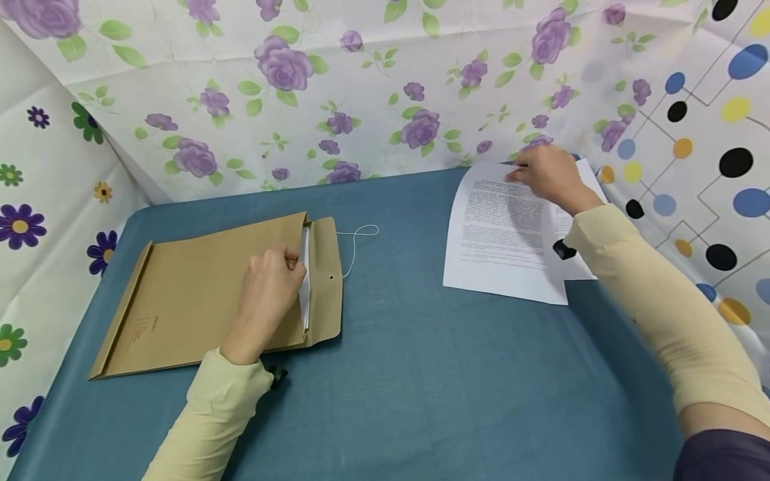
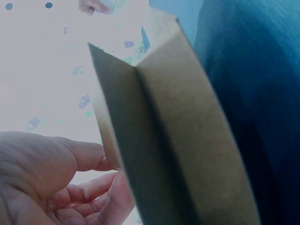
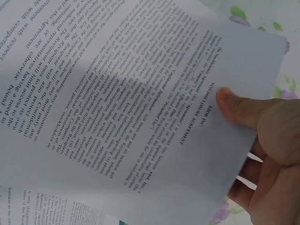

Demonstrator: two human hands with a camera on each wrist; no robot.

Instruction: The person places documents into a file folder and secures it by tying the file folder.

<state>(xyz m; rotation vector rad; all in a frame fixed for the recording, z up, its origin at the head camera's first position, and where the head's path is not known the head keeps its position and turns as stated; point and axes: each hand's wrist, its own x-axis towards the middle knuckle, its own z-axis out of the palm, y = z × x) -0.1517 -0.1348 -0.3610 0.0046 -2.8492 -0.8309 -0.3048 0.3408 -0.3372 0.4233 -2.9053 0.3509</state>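
Observation:
A brown paper document envelope point(image 1: 204, 287) lies on the left of the table, its flap point(image 1: 326, 280) folded out to the right and white paper point(image 1: 305, 280) showing in its mouth. My left hand point(image 1: 271, 284) pinches the upper edge of that mouth between thumb and fingers; the left wrist view shows the envelope's side fold point(image 2: 154, 122) close up. At the far right, my right hand point(image 1: 550, 174) holds a printed sheet point(image 1: 505, 234) by its top edge, thumb on the text side, fingers behind. The sheet is raised and slightly bent. Another printed sheet point(image 1: 586, 267) lies partly hidden beneath it.
A white string point(image 1: 355, 250) loops from the envelope flap onto the blue tablecloth point(image 1: 391, 374). Floral cloth point(image 1: 361, 100) hangs along the back, with a dotted cloth point(image 1: 710, 200) at the right and a flowered one point(image 1: 36, 267) at the left.

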